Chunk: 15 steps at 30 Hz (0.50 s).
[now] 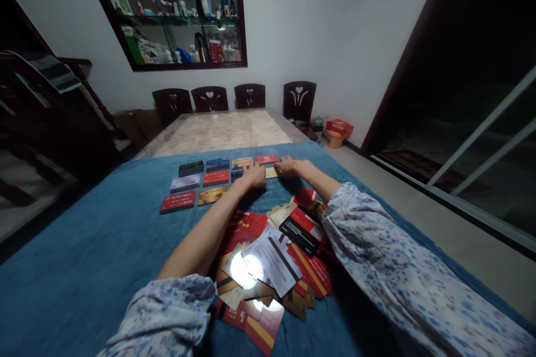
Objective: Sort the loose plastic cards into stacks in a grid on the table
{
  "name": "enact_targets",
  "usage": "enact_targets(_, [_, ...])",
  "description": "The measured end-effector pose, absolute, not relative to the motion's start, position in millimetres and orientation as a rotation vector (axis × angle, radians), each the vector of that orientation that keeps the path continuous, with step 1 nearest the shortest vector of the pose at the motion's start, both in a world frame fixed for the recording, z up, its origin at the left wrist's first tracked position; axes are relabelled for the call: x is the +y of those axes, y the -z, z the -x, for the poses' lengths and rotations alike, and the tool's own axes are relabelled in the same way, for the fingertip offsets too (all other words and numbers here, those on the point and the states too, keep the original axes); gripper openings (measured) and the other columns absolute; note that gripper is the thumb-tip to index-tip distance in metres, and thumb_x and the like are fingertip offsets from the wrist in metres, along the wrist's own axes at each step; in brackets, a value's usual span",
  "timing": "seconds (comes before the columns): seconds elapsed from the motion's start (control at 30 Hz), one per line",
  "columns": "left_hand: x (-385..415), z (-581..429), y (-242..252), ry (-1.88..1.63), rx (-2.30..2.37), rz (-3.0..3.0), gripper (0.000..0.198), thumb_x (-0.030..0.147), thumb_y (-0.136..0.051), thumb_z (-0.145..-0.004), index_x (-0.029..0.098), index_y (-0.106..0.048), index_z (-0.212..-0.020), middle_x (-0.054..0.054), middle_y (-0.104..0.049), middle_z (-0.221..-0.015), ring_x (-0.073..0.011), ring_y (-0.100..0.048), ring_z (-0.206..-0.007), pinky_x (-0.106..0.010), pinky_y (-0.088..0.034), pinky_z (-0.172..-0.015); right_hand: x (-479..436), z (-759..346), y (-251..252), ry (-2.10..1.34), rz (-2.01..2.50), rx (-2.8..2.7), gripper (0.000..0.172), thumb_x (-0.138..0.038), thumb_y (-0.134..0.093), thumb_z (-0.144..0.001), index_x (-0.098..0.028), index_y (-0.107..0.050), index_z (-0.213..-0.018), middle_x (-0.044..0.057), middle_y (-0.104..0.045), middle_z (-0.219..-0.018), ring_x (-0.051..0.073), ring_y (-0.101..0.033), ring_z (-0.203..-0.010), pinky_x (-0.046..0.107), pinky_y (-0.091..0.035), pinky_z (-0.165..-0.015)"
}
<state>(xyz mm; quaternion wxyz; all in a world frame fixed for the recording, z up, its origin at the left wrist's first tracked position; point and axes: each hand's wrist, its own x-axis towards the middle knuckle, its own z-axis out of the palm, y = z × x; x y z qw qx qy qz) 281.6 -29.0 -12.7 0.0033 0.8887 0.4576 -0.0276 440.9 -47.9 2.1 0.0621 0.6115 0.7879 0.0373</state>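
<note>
Both my hands reach forward to the far rows of sorted cards. At the left end of a cream card [271, 172], my left hand [254, 175] is closed with its fingers pressed on the edge. My right hand [287, 167] has curled fingers closed on the card's right end. Just beyond lies a red card stack [267, 159]. A dark blue stack [237, 174] is partly hidden by my left hand. Under my forearms spreads a loose heap of red, gold, black and white cards [274, 259], with bright glare on some.
Left of my hands sit more stacks: black [191, 168], blue [217, 164], silver [185, 183], red [216, 178], gold [212, 196] and dark red [178, 201]. A blue cloth [104, 245] covers the near table. Chairs [209, 99] stand behind it.
</note>
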Motion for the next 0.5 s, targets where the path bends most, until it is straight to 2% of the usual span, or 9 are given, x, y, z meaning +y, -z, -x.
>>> enact_targets(0.13, [-28.3, -281.8, 14.4, 0.088, 1.456, -2.776, 0.041, 0.020, -0.052, -0.081, 0.017, -0.059, -0.121, -0.021, -0.051, -0.140, -0.0421, -0.030, -0.143, -0.067, -0.032, -0.107, -52.4, -439.0, -6.1, -0.066, -1.864, 2.275, 0.031, -0.030, -0.049, -0.092, -0.016, -0.069, -0.110, 0.021, -0.069, -0.113, 0.030, -0.066, -0.104, 0.038, -0.053, -0.085])
enact_targets(0.3, [-33.4, -279.3, 12.7, 0.059, 1.460, -2.783, 0.039, 0.019, -0.052, -0.082, 0.016, -0.058, -0.121, -0.021, -0.049, -0.142, -0.0398, -0.028, -0.144, -0.067, -0.029, -0.109, -57.1, -442.3, -9.3, -0.035, -1.872, 2.267, 0.033, -0.032, -0.051, -0.092, -0.022, -0.067, -0.119, 0.015, -0.067, -0.120, 0.028, -0.064, -0.108, 0.037, -0.052, -0.085])
enact_targets(0.5, [-47.9, -273.2, 3.6, -0.009, 1.452, -2.831, 0.043, 0.020, -0.053, -0.083, 0.017, -0.056, -0.125, -0.021, -0.050, -0.141, -0.0383, -0.029, -0.142, -0.066, -0.029, -0.108, -67.8, -452.6, -14.2, -0.060, -1.911, 2.320, 0.057, -0.038, -0.059, -0.090, -0.024, -0.049, -0.145, 0.017, -0.059, -0.135, 0.032, -0.055, -0.123, 0.038, -0.050, -0.088])
